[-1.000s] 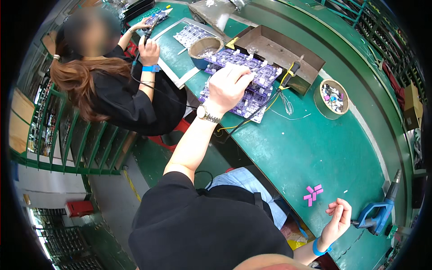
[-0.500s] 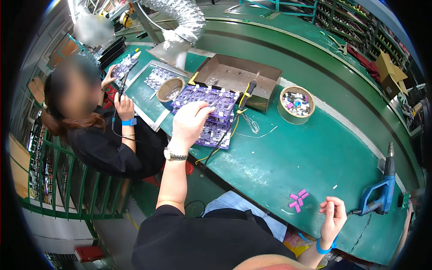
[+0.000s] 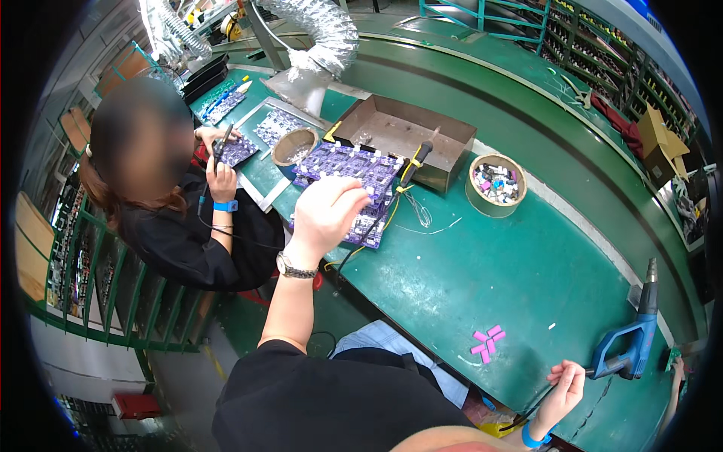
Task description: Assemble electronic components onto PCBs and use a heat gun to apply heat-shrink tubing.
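My left hand (image 3: 327, 216), a watch on its wrist, reaches over a stack of purple circuit boards (image 3: 354, 162). Its fingers are pinched together at the boards' near side; anything between them is hidden. Down at the right, my right hand (image 3: 565, 388) hovers by the table's near edge, fingers curled in and the thumb against them. Whatever they may hold is too small to make out. Several small pink pieces (image 3: 488, 343) lie left of it, and a blue heat gun (image 3: 631, 340) rests on its right. A soldering iron (image 3: 416, 163) leans beside the boards.
Behind the boards sits a brown metal box (image 3: 440, 135). A round tub (image 3: 495, 192) of mixed small parts stands right of it, another tub (image 3: 285, 149) left. On the left, a co-worker (image 3: 181, 241) handles a board. A silver duct (image 3: 320, 38) hangs above the table.
My left hand has shifted slightly right and down over the boards. My right hand has dropped a little. The co-worker's board has come lower and closer to them. The whole view has shifted slightly.
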The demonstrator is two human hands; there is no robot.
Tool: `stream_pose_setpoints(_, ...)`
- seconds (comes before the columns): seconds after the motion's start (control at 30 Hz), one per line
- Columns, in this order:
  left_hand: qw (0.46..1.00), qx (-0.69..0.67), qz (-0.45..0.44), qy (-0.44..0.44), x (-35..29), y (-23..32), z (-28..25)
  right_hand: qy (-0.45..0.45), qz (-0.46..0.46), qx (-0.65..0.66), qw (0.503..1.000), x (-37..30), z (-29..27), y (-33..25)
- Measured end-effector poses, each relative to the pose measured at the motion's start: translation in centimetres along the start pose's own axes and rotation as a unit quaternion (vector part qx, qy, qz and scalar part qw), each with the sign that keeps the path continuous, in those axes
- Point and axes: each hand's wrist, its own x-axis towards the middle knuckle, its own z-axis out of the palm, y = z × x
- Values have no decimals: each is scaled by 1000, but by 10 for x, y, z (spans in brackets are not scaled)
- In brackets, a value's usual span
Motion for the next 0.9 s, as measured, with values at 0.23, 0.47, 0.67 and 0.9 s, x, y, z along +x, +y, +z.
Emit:
stream_pose_setpoints(0.23,982,-182,19,57,10,59,30,42,39,5,998,0,-14,25)
stream_pose_setpoints(0.47,962,-269,31,38,33,108,74,71,35,13,997,0,3,32)
stream_pose_setpoints(0.67,953,-302,8,13,30,115,96,51,61,5,997,-2,2,33)
stream_pose_setpoints(0.9,942,-336,-3,16,16,118,108,50,56,-7,997,2,-2,35)
